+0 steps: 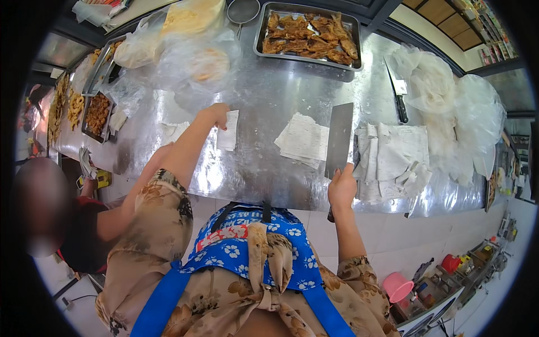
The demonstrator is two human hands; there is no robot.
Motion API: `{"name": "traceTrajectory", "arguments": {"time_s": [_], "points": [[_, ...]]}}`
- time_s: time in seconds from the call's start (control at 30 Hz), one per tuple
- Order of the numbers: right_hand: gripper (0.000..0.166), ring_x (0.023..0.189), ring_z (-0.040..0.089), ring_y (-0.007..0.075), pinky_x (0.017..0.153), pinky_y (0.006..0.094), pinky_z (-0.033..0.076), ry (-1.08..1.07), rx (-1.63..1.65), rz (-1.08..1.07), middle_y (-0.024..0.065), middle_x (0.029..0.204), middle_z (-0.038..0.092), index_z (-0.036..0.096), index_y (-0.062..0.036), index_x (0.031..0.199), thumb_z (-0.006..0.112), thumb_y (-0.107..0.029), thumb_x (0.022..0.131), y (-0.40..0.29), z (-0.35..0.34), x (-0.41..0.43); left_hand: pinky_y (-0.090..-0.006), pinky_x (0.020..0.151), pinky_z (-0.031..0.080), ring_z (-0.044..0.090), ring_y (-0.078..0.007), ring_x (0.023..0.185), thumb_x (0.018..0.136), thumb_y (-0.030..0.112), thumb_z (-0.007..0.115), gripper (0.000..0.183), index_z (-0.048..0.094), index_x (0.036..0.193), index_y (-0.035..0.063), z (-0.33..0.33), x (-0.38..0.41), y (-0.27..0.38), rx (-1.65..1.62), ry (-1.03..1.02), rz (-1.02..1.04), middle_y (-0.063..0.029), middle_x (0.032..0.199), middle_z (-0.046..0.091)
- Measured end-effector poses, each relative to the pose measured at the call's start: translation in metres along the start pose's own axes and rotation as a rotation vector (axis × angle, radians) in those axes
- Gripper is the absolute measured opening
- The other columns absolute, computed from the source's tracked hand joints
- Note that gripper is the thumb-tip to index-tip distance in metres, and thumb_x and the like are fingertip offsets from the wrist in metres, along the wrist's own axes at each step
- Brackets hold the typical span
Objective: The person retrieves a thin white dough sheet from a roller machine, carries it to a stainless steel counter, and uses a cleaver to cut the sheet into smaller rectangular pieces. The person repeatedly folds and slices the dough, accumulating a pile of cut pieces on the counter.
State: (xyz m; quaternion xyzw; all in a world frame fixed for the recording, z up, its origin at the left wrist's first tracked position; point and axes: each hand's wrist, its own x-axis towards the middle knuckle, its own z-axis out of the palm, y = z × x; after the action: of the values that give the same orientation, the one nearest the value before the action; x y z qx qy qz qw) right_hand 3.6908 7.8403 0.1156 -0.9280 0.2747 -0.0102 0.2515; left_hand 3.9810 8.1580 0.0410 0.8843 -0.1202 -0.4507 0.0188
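My right hand (342, 188) grips the handle of a cleaver (339, 139), its broad blade pointing away from me over the metal counter. Left of the blade lies a loose pile of thin whitish sheets (300, 139); right of it is a larger folded stack of similar sheets (391, 156). My left hand (215, 115) touches the upper left edge of a narrow whitish strip (228, 134) that lies on the counter. Whether its fingers pinch the strip is hard to see. More pale scraps (174, 131) lie partly behind my left forearm.
A metal tray of fried fish (309, 38) stands at the back, beside a strainer (243, 10). A knife (397, 92) and plastic bags (433, 88) lie at the right. Bagged food (206, 63) and a tray of browned pieces (98, 116) are at the left, where another person (84, 227) is close.
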Motion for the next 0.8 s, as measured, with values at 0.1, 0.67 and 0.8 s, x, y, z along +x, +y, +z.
{"name": "traceTrajectory", "arguments": {"time_s": [0.1,0.67,0.8], "points": [[0.017,0.061,0.059,0.0439,0.054,0.0509,0.044,0.012,0.023,-0.001,0.0245,0.064,0.059,0.043,0.0009,0.098,0.051,-0.011,0.089,-0.006,0.006,-0.006,-0.0458,0.086,0.046,0.059,-0.0312,0.099,0.06,0.03,0.085,0.06,0.063,0.11,0.0059,0.025,0.006,0.017,0.33,0.437,-0.025,-0.0157,0.099,0.064],[0.031,0.083,0.06,0.047,0.072,0.0509,0.048,-0.16,0.034,0.048,0.0273,0.083,0.063,0.044,0.0043,0.114,0.046,-0.001,0.084,-0.056,0.056,0.005,-0.0416,0.085,0.049,0.057,-0.0345,0.104,0.059,0.023,0.085,0.051,0.063,0.1,0.0036,0.07,0.035,0.209,0.031,0.39,0.408,-0.0169,0.107,0.061],[0.03,0.082,0.061,0.0455,0.07,0.0492,0.048,-0.137,0.002,0.09,0.0269,0.083,0.063,0.046,0.0054,0.114,0.046,0.0,0.084,-0.044,0.052,0.0,-0.0422,0.08,0.051,0.061,-0.0347,0.095,0.057,0.023,0.086,0.047,0.065,0.095,0.0031,0.074,0.036,0.208,0.011,0.365,0.437,-0.0188,0.099,0.064]]}}
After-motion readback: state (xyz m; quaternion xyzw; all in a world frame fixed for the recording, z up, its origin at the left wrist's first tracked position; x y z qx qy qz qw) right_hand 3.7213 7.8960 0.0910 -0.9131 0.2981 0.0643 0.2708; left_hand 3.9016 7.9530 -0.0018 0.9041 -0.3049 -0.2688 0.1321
